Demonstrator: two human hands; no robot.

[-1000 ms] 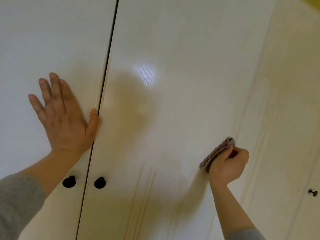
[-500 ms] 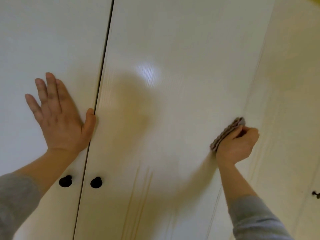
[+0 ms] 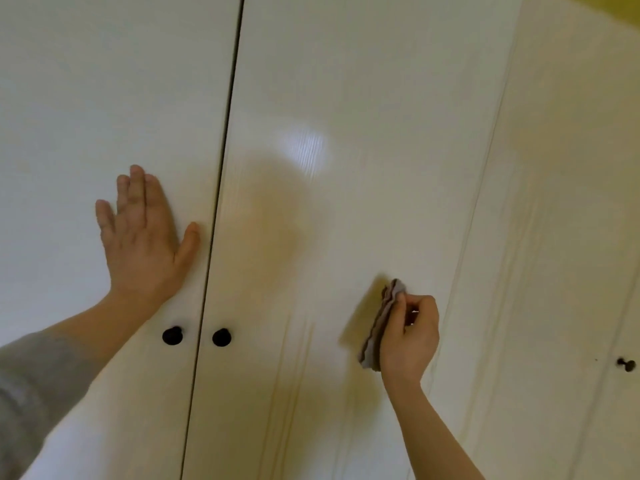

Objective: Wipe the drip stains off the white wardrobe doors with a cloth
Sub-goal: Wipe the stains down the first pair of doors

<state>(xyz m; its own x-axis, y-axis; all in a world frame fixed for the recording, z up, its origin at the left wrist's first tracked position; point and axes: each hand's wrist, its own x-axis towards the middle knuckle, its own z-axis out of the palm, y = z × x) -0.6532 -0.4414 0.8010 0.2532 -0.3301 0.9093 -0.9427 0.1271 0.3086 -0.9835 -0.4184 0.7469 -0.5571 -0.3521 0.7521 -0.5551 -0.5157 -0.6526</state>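
Right now your right hand [image 3: 410,336] has its fingers [image 3: 401,306] curled shut round a folded grey cloth [image 3: 379,327], thumb side pinching the wad so its long edge sits against the middle door [image 3: 346,202], just left of the seam w/ the next door [image 3: 554,237]. It's soft, light, floppy stuff, so I'd judge it'll bunch and slip out of the fold if you only nip one corner; better to take it across the middle of the fold w/ the palm backing it, so pressure goes flat into the panel. Your left hand [image 3: 145,237] lies open, fingers spread, palm flat on the left door [image 3: 104,98], thumb tip just beside the dark gap between doors, prob. bracing it. Glossy panels look hard and slick, so the cloth should glide, but thin doors may flex or swing under a shove, hence the brace. Drip streaks [image 3: 294,375] run down the middle door below and left of the cloth, near the two black knobs [image 3: 197,336]; fainter streaks show on the door to the right, which carries a small knob [image 3: 626,364]. Those marks are untouched, so plenty of wiping is left, imo.
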